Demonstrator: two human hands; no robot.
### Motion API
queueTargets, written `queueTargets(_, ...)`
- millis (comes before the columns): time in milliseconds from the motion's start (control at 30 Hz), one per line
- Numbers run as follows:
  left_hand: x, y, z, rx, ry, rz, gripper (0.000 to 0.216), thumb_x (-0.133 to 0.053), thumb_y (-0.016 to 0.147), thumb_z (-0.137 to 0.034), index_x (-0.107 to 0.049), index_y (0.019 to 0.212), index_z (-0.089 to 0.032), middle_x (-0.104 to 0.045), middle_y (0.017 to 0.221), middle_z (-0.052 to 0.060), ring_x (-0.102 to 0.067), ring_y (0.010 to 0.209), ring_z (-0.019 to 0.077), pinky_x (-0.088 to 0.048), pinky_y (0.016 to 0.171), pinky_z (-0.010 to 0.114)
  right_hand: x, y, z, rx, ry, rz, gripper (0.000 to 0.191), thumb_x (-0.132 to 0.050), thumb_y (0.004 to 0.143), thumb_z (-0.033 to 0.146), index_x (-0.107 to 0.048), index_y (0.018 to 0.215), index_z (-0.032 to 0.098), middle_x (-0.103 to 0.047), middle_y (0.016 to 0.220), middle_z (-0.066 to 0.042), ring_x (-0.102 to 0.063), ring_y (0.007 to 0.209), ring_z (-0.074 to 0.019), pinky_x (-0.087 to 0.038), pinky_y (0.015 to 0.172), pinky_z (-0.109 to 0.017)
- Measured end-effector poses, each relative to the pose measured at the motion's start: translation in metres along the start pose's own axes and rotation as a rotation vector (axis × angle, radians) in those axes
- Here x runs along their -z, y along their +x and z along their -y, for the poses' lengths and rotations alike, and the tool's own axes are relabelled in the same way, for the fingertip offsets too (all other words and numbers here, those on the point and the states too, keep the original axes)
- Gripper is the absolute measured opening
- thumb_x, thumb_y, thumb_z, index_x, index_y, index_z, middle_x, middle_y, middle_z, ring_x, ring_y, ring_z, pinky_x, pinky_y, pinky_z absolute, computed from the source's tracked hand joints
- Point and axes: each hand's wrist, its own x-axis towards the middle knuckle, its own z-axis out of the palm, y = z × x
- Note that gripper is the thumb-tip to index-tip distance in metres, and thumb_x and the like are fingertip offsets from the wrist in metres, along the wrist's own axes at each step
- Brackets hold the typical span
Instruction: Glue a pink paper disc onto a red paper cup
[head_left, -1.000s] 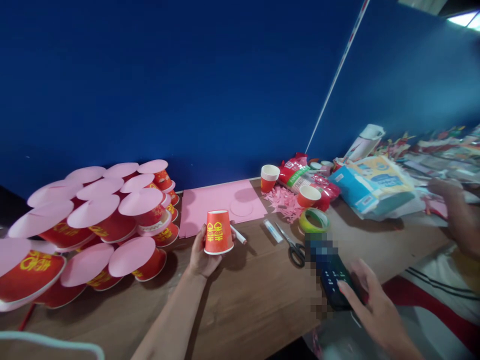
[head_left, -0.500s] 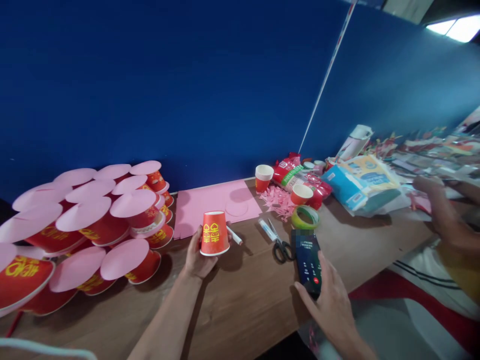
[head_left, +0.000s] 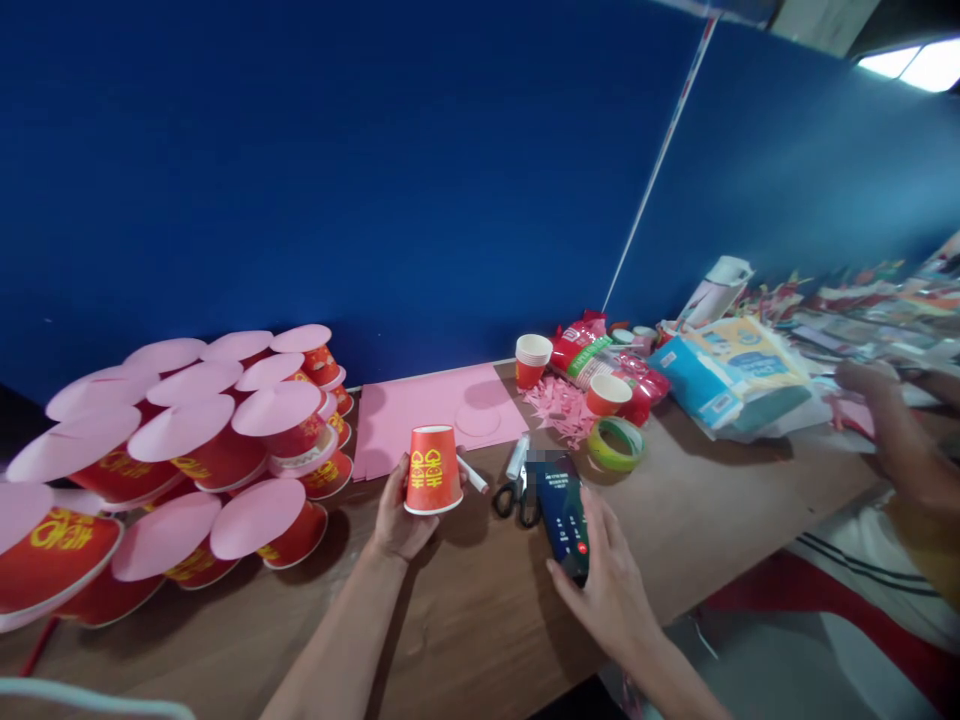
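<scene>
My left hand [head_left: 405,520] is closed around an upside-down red paper cup [head_left: 433,468] with yellow characters on its side. A white marker [head_left: 472,474] pokes out beside the cup; whether my fingers touch it, I cannot tell. On the right, my right hand [head_left: 611,580] grips the lower part of a smartphone [head_left: 564,508], thumb on one edge and fingers on the other. The phone's screen is lit. Its top end lies against black-handled scissors [head_left: 516,500] and covers part of them. Beyond these is a small clear tube [head_left: 517,456].
Red cups topped with pink paper discs [head_left: 181,425] crowd the left. Pink paper sheets [head_left: 412,405] lie at the wall. Rightward are stacked cups [head_left: 532,360], paper scraps [head_left: 562,408], green tape [head_left: 616,443] and a blue-yellow package [head_left: 739,370]. Another person's hand [head_left: 881,400] works at far right.
My right hand has slid the phone leftward, up against the scissors, which have shifted left with the small tube. My left hand still holds the cup in nearly the same place.
</scene>
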Motion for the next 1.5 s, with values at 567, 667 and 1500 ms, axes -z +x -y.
queueTargets(567, 0.005, 0.002, -0.003, 0.015, -0.023, -0.014, 0.05, -0.051, 0.086, -0.045, -0.061, 0.113, -0.005, -0.072, 0.091, 0.016, -0.069, 0.081, 0.0235, -0.056, 0.072, 0.033, 0.03, -0.014, -0.021, 0.154, -0.019, 0.02, 0.034, -0.052, 0.087, 0.024, -0.057, 0.12, 0.023, -0.037, 0.143, -0.01, -0.037, 0.132, -0.0324, -0.04, 0.102, -0.054)
queueTargets(667, 0.005, 0.001, -0.005, 0.022, -0.029, -0.014, 0.051, -0.053, 0.084, -0.046, -0.061, 0.112, -0.004, -0.072, 0.091, 0.017, -0.069, 0.081, 0.0238, -0.056, 0.07, 0.032, 0.025, -0.012, -0.022, 0.156, -0.023, 0.033, 0.032, -0.052, 0.086, 0.025, -0.058, 0.118, 0.024, -0.036, 0.143, -0.01, -0.037, 0.131, -0.0325, -0.04, 0.102, -0.053)
queueTargets(1500, 0.008, 0.002, -0.006, 0.013, -0.084, -0.018, 0.055, -0.052, 0.086, -0.042, -0.053, 0.125, -0.003, -0.071, 0.1, 0.018, -0.07, 0.084, 0.0259, -0.057, 0.074, 0.038, 0.033, -0.011, -0.034, 0.197, 0.058, -0.059, 0.029, -0.047, 0.088, 0.018, -0.057, 0.115, 0.022, -0.051, 0.13, -0.011, -0.044, 0.124, -0.03, -0.043, 0.097, -0.052)
